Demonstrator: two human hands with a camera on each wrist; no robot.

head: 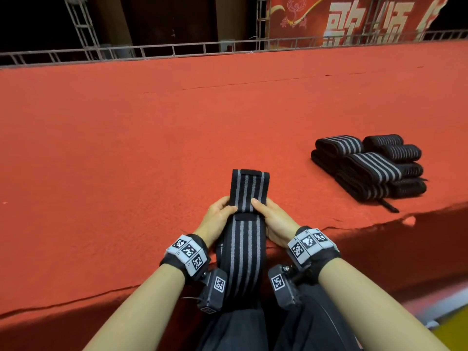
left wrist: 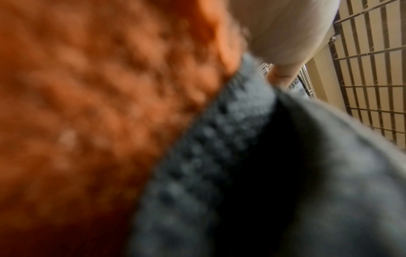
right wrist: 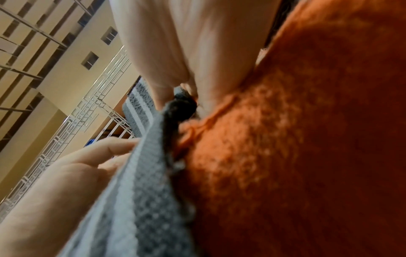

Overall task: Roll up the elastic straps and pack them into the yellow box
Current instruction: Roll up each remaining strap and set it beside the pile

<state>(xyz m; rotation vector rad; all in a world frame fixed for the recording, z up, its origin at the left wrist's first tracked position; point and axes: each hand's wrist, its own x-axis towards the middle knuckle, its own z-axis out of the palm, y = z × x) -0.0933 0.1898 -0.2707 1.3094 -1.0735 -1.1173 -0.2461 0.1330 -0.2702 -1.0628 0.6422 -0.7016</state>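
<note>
A stage in a large hall. A raised platform covered in red carpet (head: 177, 127) ends at a metal railing (head: 157, 50). Truss towers (head: 81, 26) flank a red banner (head: 342, 19) bearing large white characters. The wrist views show pale walls (right wrist: 72, 76), possibly a gymnasium interior.
</note>
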